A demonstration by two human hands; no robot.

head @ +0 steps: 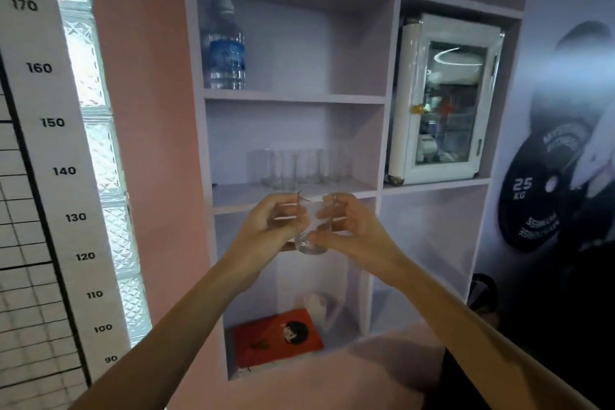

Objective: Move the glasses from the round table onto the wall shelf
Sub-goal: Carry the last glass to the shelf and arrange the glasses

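Note:
I hold one clear glass (307, 226) upright in front of the wall shelf (293, 200), just below the front edge of its middle board. My left hand (266, 226) grips the glass from the left and my right hand (349, 230) from the right, fingers wrapped around it. Several clear glasses (296, 168) stand in a row on that middle board, behind and above the held one. The round table is out of view.
A water bottle (226, 50) stands on the upper board. A small glass-door cabinet (446, 103) fills the right compartment. A red book (276, 336) lies in the bottom compartment. A height chart (53, 123) and glass blocks are to the left.

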